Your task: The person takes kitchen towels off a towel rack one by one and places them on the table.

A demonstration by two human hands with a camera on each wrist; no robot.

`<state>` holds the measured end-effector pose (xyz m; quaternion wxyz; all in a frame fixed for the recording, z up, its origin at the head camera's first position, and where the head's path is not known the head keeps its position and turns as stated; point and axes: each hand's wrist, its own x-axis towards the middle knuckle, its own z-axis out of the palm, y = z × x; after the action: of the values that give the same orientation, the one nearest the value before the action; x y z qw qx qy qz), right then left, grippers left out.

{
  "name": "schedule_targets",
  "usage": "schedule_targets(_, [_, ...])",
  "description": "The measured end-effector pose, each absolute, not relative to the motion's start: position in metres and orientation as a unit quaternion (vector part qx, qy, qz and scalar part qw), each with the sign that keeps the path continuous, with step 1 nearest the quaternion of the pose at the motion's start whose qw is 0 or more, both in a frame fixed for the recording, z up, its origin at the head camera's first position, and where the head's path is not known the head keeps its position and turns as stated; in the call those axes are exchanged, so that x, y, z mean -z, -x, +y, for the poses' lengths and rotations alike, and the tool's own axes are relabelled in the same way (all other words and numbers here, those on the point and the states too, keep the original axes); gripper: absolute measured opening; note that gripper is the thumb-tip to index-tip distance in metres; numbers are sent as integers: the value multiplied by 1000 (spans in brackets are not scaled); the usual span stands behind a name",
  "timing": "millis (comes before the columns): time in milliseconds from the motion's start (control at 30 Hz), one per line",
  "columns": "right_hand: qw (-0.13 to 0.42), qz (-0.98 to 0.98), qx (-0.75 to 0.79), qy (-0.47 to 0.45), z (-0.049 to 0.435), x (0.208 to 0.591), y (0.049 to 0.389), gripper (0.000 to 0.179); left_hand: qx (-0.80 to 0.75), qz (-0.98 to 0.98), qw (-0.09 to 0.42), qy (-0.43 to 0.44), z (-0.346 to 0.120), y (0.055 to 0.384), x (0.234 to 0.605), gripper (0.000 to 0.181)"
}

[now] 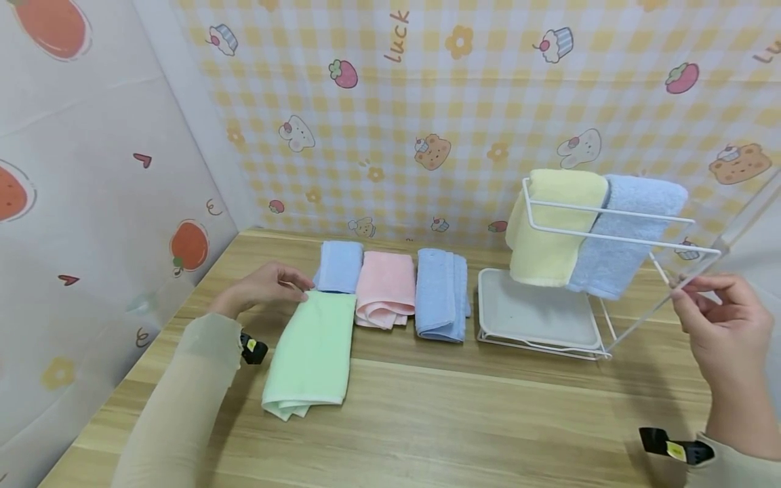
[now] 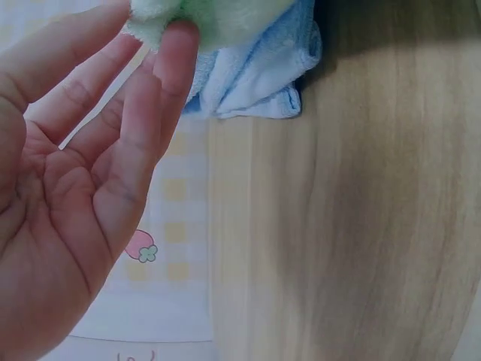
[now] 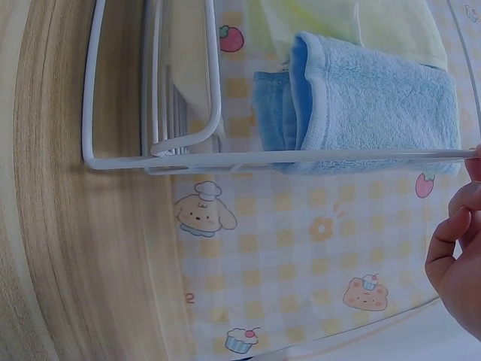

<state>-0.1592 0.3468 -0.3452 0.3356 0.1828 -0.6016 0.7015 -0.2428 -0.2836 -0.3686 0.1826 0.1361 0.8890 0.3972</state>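
Observation:
My left hand (image 1: 268,285) pinches the far left corner of a folded light green towel (image 1: 316,352), whose near end lies toward the front of the table. Beyond that corner is a folded blue towel (image 1: 342,266), partly covered by the green one. On the right, my right hand (image 1: 726,325) grips the side post of a white wire rack (image 3: 248,159) between thumb and fingers. A pale yellow towel (image 1: 555,251) and a light blue towel (image 1: 616,268) hang side by side over the rack's upper bars.
A folded pink towel (image 1: 387,281) and another blue towel (image 1: 436,295) lie in a row between the green towel and the rack. The rack's base holds a grey tray (image 1: 537,312). A printed cloth backdrop (image 1: 390,135) rises behind the wooden table (image 1: 439,427).

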Motion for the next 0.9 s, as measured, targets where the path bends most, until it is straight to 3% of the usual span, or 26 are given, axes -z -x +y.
schedule_targets(367, [326,-612,-698,-178,348,344,158,33,-388,898,178,-108,-278,242,353,43])
schedule_targets(700, [324,-627,-689,-164,348,343,158,32,-388,908,110,-110,-258,254,342,42])
schedule_targets(900, [322,-604,-709,-168,347,343,157,32,-391,908,88,-125,-238,259,334,33])
